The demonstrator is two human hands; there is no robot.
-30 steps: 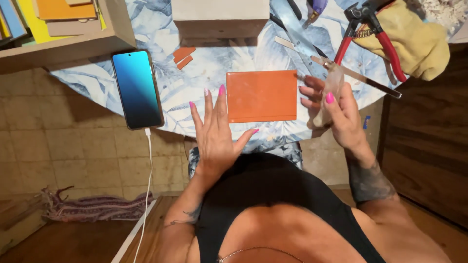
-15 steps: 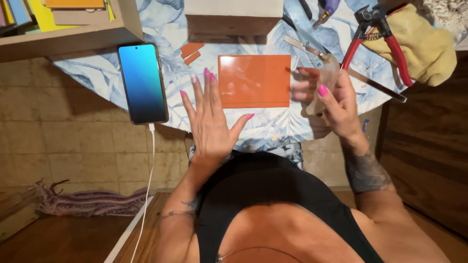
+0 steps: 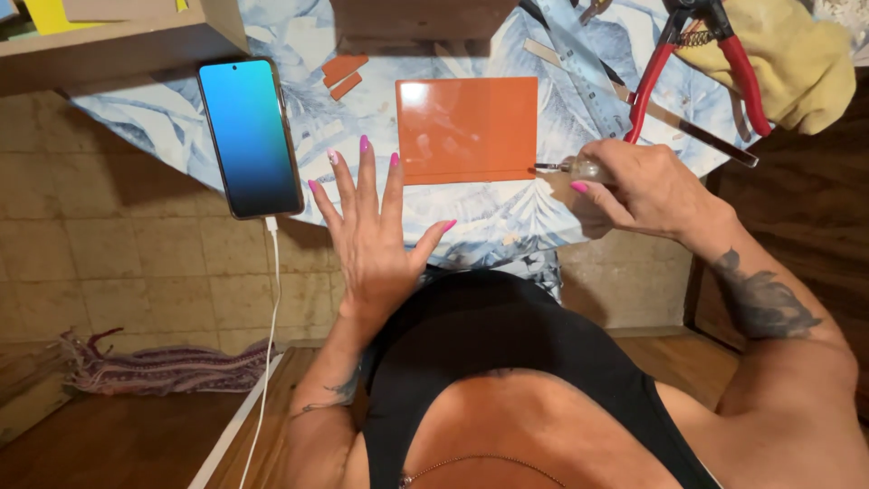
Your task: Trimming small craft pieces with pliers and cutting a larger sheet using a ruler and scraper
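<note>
A glossy orange rectangular tile point(image 3: 467, 129) lies flat on the tabletop point(image 3: 507, 222), which is covered with a pale cloth printed with blue leaves; the tile serves as the landmark for everything else. Left of the tile, a smartphone with a lit blue screen point(image 3: 251, 137) lies face up, and a white charging cable point(image 3: 268, 317) runs from its near end down over the tabletop edge. Just beyond the tile's far left corner lie two small orange tile offcuts point(image 3: 344, 72). Right of the tile, a long clear ruler point(image 3: 634, 95) lies diagonally, and red-handled pliers point(image 3: 692, 68) rest across it. Farther right again sits a crumpled yellow cloth glove point(image 3: 792, 63). Beyond the tile's far edge stands a brown box-like block point(image 3: 421, 18), only partly in view.

The left hand point(image 3: 371, 235) hovers at the tile's near left corner, palm down, fingers spread and straight, thumb pointing toward the tile; its grip is released and holds nothing, and whether the fingertips touch the cloth cannot be told. The right hand point(image 3: 647, 186) is at the tile's near right corner, fingers curled, its grip clenched around a small cutting tool with a clear handle point(image 3: 570, 167). The tool's metal tip meets the tile's right edge near the lower corner. The right forearm, tattooed, angles back toward the body.
</note>
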